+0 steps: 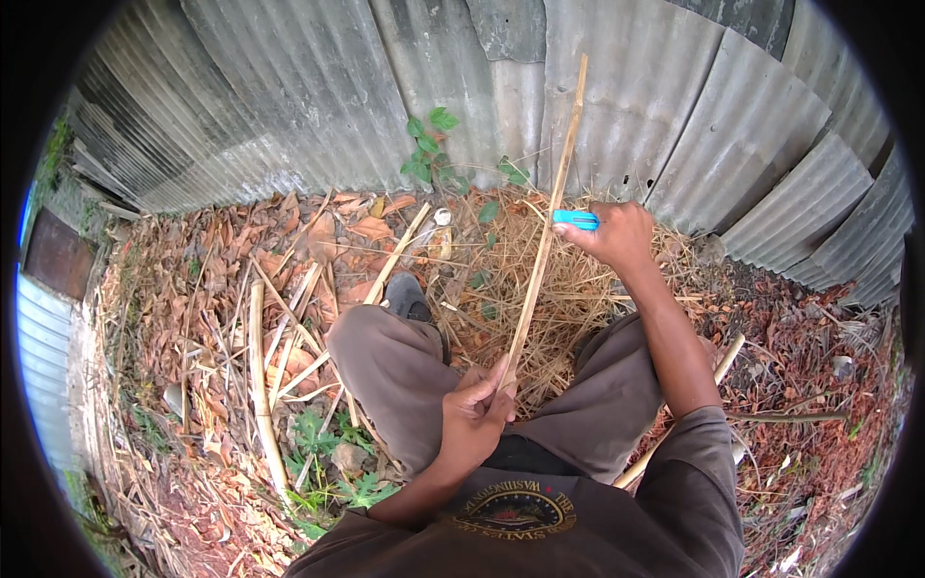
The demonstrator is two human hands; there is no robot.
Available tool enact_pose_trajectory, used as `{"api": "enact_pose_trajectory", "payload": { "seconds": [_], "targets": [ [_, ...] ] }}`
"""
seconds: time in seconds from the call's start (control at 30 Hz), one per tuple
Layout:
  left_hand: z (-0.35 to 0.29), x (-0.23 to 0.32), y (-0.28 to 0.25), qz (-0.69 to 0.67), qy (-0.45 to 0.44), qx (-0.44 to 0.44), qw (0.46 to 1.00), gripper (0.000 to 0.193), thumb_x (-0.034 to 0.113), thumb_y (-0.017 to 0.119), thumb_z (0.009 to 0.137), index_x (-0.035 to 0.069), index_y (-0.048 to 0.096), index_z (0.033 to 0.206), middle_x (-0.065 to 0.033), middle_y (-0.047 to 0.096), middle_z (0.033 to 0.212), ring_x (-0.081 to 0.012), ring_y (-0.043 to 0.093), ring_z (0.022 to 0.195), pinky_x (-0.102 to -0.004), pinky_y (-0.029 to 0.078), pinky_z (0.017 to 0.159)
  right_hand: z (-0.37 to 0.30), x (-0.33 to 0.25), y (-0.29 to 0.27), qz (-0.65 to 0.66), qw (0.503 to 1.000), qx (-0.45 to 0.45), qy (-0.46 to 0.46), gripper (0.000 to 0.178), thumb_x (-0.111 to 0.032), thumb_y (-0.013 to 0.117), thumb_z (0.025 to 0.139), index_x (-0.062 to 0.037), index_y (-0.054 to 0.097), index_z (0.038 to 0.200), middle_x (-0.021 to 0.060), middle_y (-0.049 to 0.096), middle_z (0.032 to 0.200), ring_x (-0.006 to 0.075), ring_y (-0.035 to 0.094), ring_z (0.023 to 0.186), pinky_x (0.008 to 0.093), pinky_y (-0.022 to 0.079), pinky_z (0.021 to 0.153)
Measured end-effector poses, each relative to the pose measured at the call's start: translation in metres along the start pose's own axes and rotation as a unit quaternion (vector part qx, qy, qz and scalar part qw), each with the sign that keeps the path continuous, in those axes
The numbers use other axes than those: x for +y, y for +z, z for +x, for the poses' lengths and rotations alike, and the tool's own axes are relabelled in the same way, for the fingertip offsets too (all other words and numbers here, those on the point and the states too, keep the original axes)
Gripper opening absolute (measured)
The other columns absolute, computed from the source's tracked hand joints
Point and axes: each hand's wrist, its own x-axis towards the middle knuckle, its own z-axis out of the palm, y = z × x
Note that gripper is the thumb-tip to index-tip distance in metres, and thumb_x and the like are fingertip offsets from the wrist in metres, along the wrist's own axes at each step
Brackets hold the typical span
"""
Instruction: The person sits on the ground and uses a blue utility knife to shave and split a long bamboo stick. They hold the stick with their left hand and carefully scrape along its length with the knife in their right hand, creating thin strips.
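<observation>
My left hand (475, 409) is closed round the near end of a long, thin bamboo strip (537, 275). The strip slants up and away from my lap, its far end in front of the metal sheets. In my right hand (621, 236) is a bright blue utility knife (576, 220), gripped with the thumb along it. The knife's tip meets the strip a little past its middle; the blade itself is too small to make out. Beneath the strip, between my knees, lies a heap of thin pale shavings (520, 318).
A corrugated metal fence (462, 96) stands close in front. Bamboo poles (258, 356) and split pieces lie on dry leaves at the left. More poles (727, 358) rest beside my right leg. Green plants (424, 154) grow by the fence, near a small white round object (442, 217).
</observation>
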Motion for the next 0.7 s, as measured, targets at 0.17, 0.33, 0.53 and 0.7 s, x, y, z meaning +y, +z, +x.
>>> {"api": "enact_pose_trajectory", "payload": {
  "seconds": [0.17,0.33,0.53,0.7],
  "targets": [
    [-0.020,0.010,-0.009,0.049,-0.040,-0.050,0.997,0.044,-0.013,0.052,0.089,-0.001,0.055,0.131,-0.0022,0.049,0.093,-0.0059,0.053,0.069,-0.0191,0.045,0.059,0.018,0.031,-0.005,-0.013,0.992,-0.007,0.128,0.074,-0.078,0.055,0.072,-0.0057,0.069,0.064,0.0139,0.059,0.052,0.0340,0.062,0.053,0.0446,0.048,0.052],
    [-0.048,0.007,-0.030,0.065,-0.067,-0.068,0.993,0.042,-0.012,0.053,0.089,0.000,0.057,0.129,-0.0018,0.051,0.091,-0.0054,0.053,0.068,-0.0190,0.044,0.058,0.018,0.063,-0.002,-0.064,0.966,-0.032,0.248,0.082,-0.082,0.048,0.074,-0.0043,0.072,0.075,0.0198,0.065,0.066,0.0359,0.067,0.068,0.0458,0.051,0.064],
    [-0.092,0.001,-0.062,0.112,-0.171,-0.085,0.975,0.038,-0.010,0.056,0.089,0.001,0.060,0.125,-0.0017,0.052,0.093,-0.0055,0.054,0.069,-0.0195,0.045,0.059,-0.015,0.116,-0.004,-0.033,0.914,-0.018,0.404,0.084,-0.083,0.045,0.076,-0.0034,0.073,0.078,0.0240,0.067,0.075,0.0386,0.067,0.077,0.0466,0.051,0.072],
    [-0.048,-0.023,-0.057,0.042,-0.092,0.056,0.993,0.039,-0.008,0.061,0.088,0.001,0.060,0.126,-0.0014,0.054,0.094,-0.0052,0.055,0.069,-0.0193,0.047,0.059,-0.028,0.076,-0.010,-0.041,0.959,-0.065,0.271,0.080,-0.081,0.049,0.075,-0.0039,0.069,0.068,0.0192,0.063,0.062,0.0371,0.065,0.065,0.0462,0.050,0.062]
  ]
}}
